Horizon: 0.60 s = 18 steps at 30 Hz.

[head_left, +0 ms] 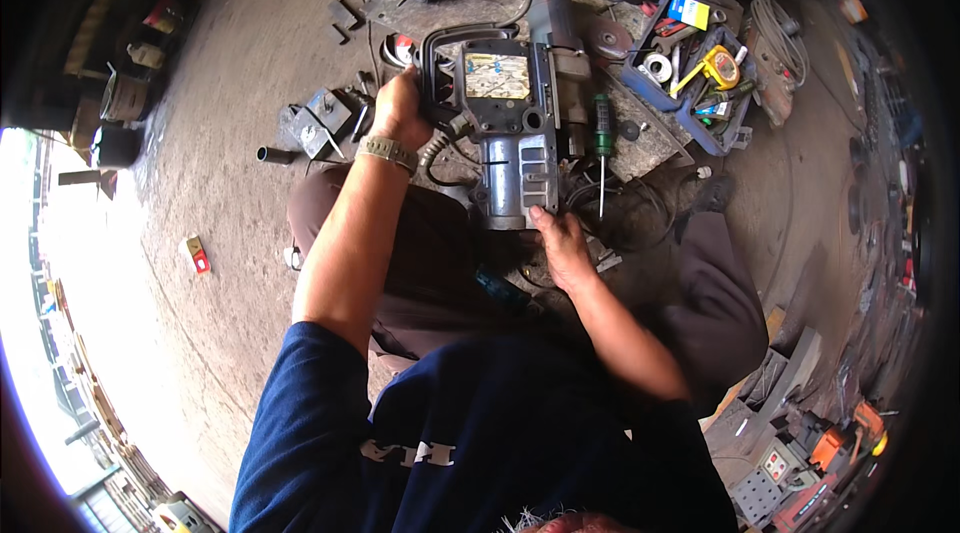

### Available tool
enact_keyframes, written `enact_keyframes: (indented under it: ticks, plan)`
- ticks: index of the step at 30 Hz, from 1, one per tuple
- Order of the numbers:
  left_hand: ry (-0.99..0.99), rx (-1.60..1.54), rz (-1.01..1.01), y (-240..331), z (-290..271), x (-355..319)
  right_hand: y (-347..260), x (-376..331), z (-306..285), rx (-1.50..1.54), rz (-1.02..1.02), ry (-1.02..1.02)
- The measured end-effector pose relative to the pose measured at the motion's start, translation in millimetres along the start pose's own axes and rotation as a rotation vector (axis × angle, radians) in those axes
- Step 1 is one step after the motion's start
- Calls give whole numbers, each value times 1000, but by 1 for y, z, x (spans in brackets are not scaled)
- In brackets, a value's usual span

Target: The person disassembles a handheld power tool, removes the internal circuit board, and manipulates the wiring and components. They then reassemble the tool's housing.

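Strong daylight from the left bleaches the floor [215, 333] there. Fisheye distortion bends the dark rim; the right edge blurs.

One wide fisheye view looks steeply down and slightly forward from head height, the left of two side-by-side head-worn cameras. The navy shirt [480, 403] fills the lower middle, close to the lens; the hands [568, 251] sit farther off, near mid-frame. The floor [230, 73] spreads around, bending toward the dark round rim
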<state>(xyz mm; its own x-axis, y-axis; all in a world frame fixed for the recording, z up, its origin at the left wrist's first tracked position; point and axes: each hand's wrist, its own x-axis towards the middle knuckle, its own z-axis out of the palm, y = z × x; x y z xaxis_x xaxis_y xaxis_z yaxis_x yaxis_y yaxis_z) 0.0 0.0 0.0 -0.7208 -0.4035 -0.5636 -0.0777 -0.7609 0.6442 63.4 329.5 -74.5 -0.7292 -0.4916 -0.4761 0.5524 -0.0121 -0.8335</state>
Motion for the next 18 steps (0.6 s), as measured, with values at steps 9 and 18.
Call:
enact_keyframes:
  ticks: [9,18]
  plan:
    - [212,-89,230,-53,-14,-36,-50,-7,4,8,-61,-101]
    - [217,-53,236,-38,-14,-52,-33,-2,3,-31,-10,-129]
